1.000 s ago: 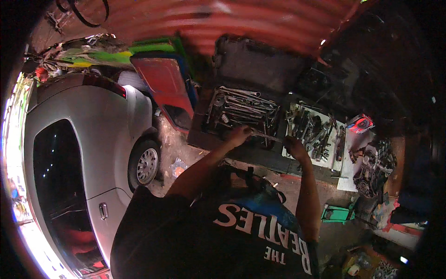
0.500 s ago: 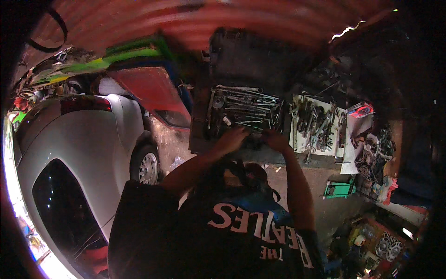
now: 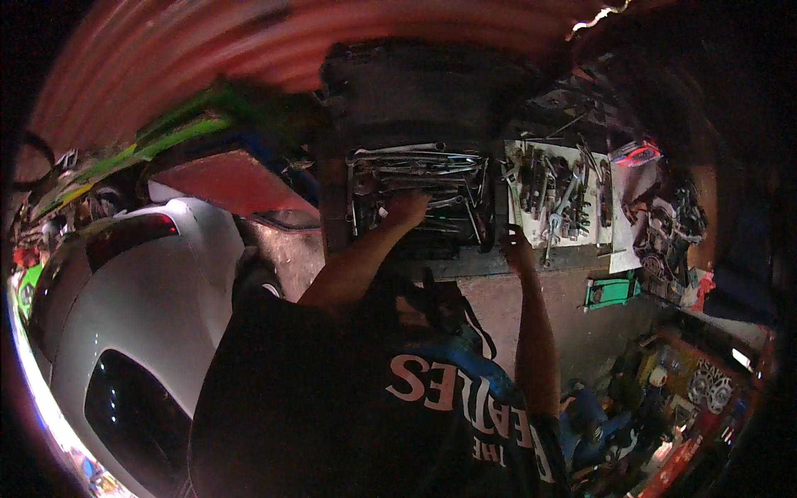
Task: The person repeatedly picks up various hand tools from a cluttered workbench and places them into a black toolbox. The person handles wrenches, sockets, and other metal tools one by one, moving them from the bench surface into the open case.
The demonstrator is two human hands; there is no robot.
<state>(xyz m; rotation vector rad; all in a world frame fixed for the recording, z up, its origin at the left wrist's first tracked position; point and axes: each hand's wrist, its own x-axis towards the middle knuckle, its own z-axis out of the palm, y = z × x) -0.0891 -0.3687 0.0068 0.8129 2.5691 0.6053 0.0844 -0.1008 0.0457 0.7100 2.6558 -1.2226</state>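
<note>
An open dark tool case [image 3: 336, 195] lies in front of me, its tray filled with several metal wrenches [image 3: 415, 158]. Over the middle of these tools is my left hand [image 3: 405, 209], its fingers bent down among them; what they grip is too dark to make out. My right hand [image 3: 518, 253] is at the case's right front corner, beside a white sheet [image 3: 589, 241] bearing sockets and more wrenches [image 3: 571, 191]. Its fingers are curled, with a small pale spot at them that I cannot identify.
The case's black lid [image 3: 407, 91] stands raised behind the tray. A silver car [image 3: 158, 274] is on the left, near a red panel [image 3: 237, 187]. Greasy metal parts [image 3: 664, 232] lie at the right, and a green object [image 3: 613, 290] sits below the bench edge.
My left hand has moved farther into the tray, over the wrenches. My right hand has shifted right, away from the left, to the case's corner. The view has turned slightly.
</note>
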